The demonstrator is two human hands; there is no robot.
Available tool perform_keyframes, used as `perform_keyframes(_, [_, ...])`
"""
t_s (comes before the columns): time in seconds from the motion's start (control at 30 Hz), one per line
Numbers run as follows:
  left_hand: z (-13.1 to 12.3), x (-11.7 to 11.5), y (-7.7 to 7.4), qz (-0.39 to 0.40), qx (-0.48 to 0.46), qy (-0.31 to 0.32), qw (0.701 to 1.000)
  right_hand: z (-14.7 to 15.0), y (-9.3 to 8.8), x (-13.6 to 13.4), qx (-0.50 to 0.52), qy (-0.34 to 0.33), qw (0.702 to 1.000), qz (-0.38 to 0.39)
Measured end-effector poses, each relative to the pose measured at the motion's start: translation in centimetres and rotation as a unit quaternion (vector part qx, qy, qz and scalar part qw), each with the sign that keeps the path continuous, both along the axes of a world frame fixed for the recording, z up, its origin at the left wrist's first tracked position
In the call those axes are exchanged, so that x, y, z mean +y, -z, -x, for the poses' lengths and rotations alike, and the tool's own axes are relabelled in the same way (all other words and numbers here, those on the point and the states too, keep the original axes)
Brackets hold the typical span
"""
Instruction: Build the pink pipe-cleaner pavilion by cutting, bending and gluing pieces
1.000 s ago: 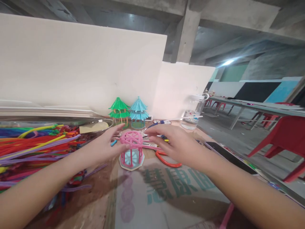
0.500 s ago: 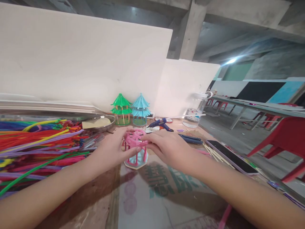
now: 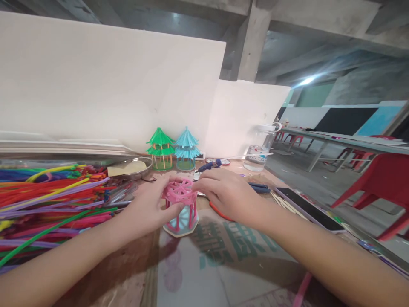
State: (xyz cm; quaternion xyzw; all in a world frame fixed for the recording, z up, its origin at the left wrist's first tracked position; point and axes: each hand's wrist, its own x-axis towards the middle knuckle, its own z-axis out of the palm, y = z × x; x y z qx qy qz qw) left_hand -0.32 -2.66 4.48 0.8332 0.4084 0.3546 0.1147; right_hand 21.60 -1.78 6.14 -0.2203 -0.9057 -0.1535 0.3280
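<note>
Curling round one pink frame point(image 3: 181, 195) near two pavilions point(image 3: 160, 150) point(image 3: 187, 151), left fingers point(image 3: 171, 212) hold it; right fingers point(image 3: 207, 184) bend, grip unclear.

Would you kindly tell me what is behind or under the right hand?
Past the right hand show parts of a blue glue gun, a dark-blue tool and an orange handle. The hand covers the rest of each, so the orange handle's tool cannot be identified.

A pink openwork frame point(image 3: 181, 195) stands upright on a pale-blue base point(image 3: 185, 232).
</note>
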Motion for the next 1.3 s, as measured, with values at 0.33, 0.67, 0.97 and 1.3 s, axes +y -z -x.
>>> perform_keyframes(0.33, [0.5,0.3,0.1,-0.010,0.022,0.020,1.000,-0.3,-0.5,-0.3,-0.017,-0.051,0.994,0.092])
perform_keyframes(0.67, [0.7,-0.2,-0.8,-0.041,0.060,0.028,0.997,0.0,-0.6,0.0,-0.023,-0.074,0.992,0.097])
perform_keyframes(0.97, [0.6,-1.0,-2.2,-0.318,0.170,0.074,0.930,-0.1,-0.7,-0.1,-0.036,-0.067,0.990,0.120])
perform_keyframes(1.3, [1.5,-0.6,-1.5,-0.165,0.160,0.032,0.973,-4.6,-2.4,4.4,0.009,0.110,0.949,0.296])
